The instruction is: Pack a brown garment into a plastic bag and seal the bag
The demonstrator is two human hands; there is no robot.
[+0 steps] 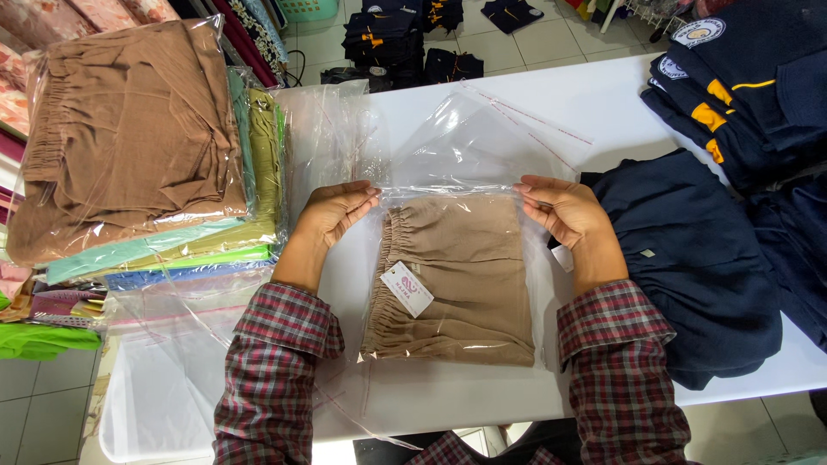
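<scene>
A folded tan garment (pixel 461 267) with an elastic waist and a white hang tag (pixel 407 289) lies inside a clear plastic bag (pixel 469 142) on the white table (pixel 594 95). My left hand (pixel 334 213) pinches the bag's left edge at the fold line above the garment. My right hand (pixel 562 209) pinches the same fold line at the right edge. The bag's open flap with its adhesive strip extends away from me past the garment. Both forearms wear red plaid sleeves.
A stack of bagged folded garments (pixel 138 138), brown on top with green and blue below, sits at the left. Empty clear bags (pixel 172 344) lie at the near left. Dark navy garments (pixel 698 258) are piled at the right, with more (pixel 396 39) on the tiled floor beyond the table.
</scene>
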